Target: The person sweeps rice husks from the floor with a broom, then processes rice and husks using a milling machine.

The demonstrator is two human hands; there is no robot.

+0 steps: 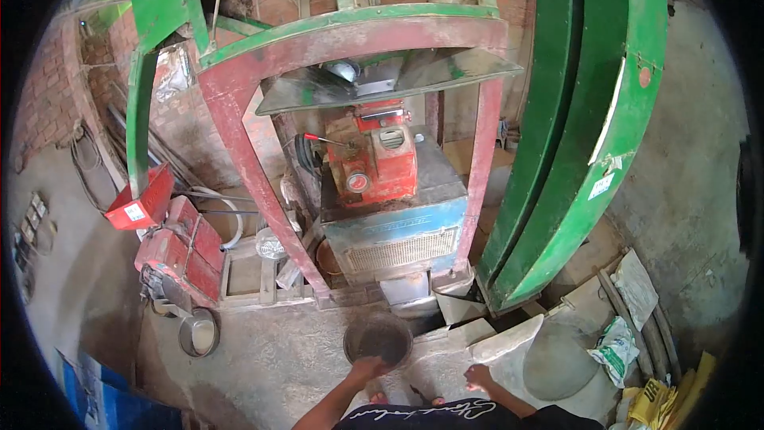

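Left hand fingers clamped on near rim of dark bowl, low over floor, just near of blue engine. Right hand loose, empty. One-edge grip, prob tips + spills.

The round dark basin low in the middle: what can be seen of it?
The basin is round and shallow, dark grey, and looks like worn metal with a thin rim. Its inside is dusty and dark, and any contents cannot be made out. It is held roughly level above the concrete floor, just before the foot of the blue and red machine. The left hand grips its near rim. The right hand is apart from it.
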